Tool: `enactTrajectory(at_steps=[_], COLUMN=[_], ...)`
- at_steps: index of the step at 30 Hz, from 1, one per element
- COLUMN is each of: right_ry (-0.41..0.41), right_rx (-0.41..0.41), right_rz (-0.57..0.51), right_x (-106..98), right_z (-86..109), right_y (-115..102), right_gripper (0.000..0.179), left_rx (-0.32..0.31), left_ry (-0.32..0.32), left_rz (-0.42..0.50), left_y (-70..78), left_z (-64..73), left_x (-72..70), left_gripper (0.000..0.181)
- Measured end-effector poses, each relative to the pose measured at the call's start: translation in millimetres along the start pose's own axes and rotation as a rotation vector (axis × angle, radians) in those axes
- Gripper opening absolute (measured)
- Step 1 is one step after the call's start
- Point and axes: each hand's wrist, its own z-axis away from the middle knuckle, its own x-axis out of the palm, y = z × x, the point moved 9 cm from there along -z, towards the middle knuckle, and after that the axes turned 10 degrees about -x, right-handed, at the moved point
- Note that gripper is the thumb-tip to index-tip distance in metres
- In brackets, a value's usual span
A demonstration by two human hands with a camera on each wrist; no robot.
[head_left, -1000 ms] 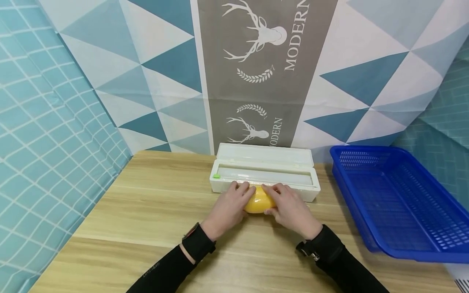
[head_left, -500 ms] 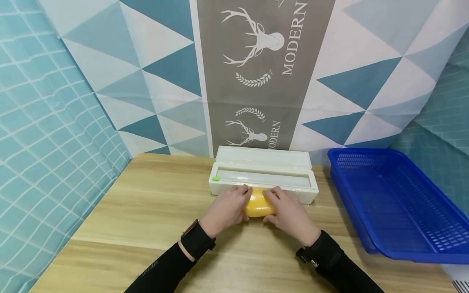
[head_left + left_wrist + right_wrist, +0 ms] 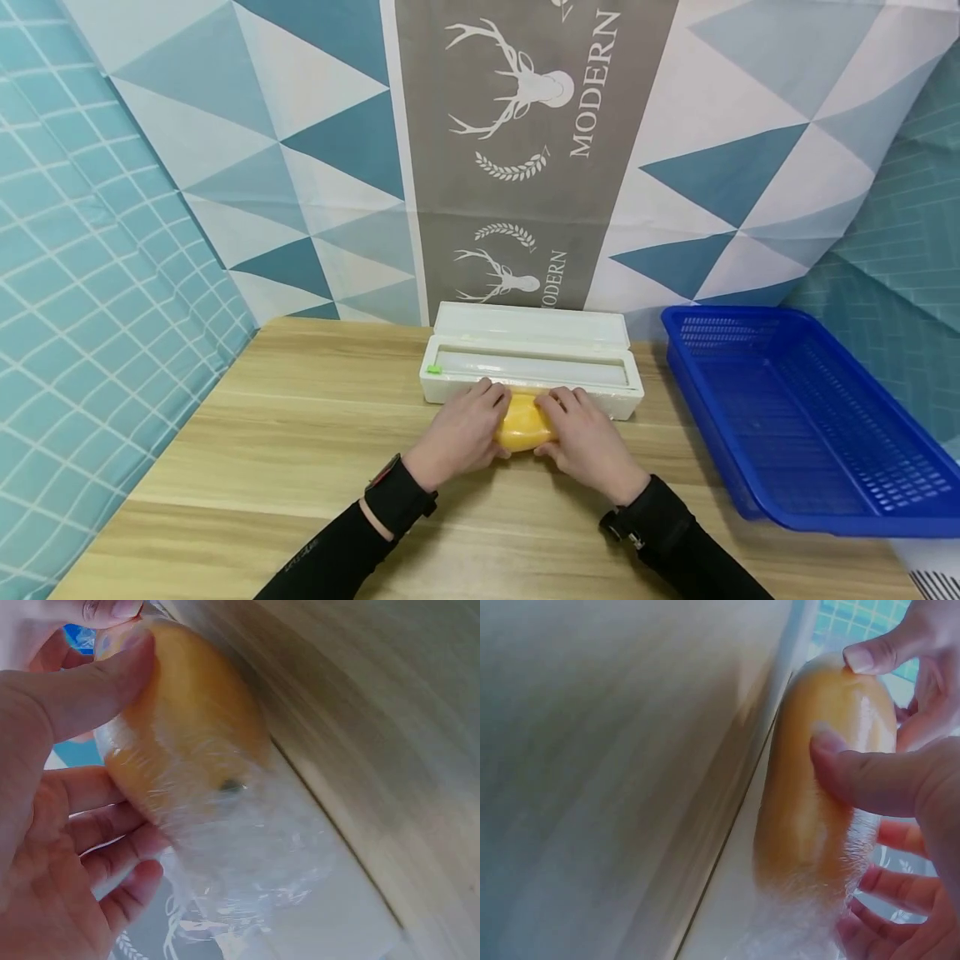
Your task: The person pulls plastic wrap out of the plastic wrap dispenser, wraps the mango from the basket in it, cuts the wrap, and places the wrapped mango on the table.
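A yellow oblong fruit (image 3: 527, 423), its exact kind unclear, is held between both hands just in front of a white cling film dispenser (image 3: 442, 390). My left hand (image 3: 465, 427) grips its left end, thumb on the near side. The right hand (image 3: 596, 437) grips the right end in much the same way. Clear cling film (image 3: 247, 847) covers the fruit and bunches loosely past its end in the left wrist view, where a dark spot shows through. In the right wrist view, wrinkled film gathers below the fruit (image 3: 799, 795). The dispenser's lid stands raised, showing a pale roll inside.
A blue plastic basket (image 3: 738, 467) with perforated sides stands at the right of the wooden table (image 3: 315, 417). A green slider (image 3: 434, 368) sits at the dispenser's left end. Patterned cloth (image 3: 517, 192) hangs behind the table.
The head view has shifted slightly. Both hands, still gripping the wrapped fruit, have come a little nearer the person. The dispenser and basket show no movement of their own.
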Motion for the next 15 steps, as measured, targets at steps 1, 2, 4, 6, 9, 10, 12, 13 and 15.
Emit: enactTrajectory(at_steps=[1, 2, 4, 6, 9, 10, 12, 13, 15], right_ry=[-0.005, -0.011, -0.028, -0.050, -0.088, -0.101, -0.123, -0.132, -0.139], right_rx=[0.000, 0.002, 0.010, 0.020, 0.044, 0.052, 0.074, 0.085, 0.110], right_rz=[-0.006, -0.009, -0.013, -0.023, -0.047, -0.059, -0.089, -0.103, -0.130], right_x=[0, 1, 1, 0, 0, 0, 2, 2, 3], right_z=[0.4, 0.7, 1.1, 1.3, 1.1, 1.1, 1.4, 1.7, 2.8], right_y=[1, 1, 3, 5, 8, 9, 10, 11, 14], right_gripper=[0.068, 0.067, 0.066, 0.065, 0.065, 0.065, 0.064, 0.064, 0.061], left_rx=[0.004, 0.006, 0.005, 0.000, -0.007, -0.004, 0.005, 0.011, 0.019], left_ry=[-0.002, -0.006, -0.021, -0.035, -0.044, -0.039, -0.019, -0.005, 0.033], left_rz=[0.005, 0.010, 0.024, 0.038, 0.058, 0.058, 0.056, 0.051, 0.044], left_y=[0.2, 0.4, 1.0, 1.9, 4.6, 6.0, 8.7, 9.8, 10.6], left_z=[0.7, 1.3, 2.7, 3.9, 5.1, 5.2, 4.9, 4.5, 3.4], left_x=[1.0, 2.2, 4.8, 6.9, 8.3, 8.1, 6.5, 5.6, 2.1], left_gripper=[0.083, 0.082, 0.081, 0.084, 0.091, 0.093, 0.094, 0.092, 0.085])
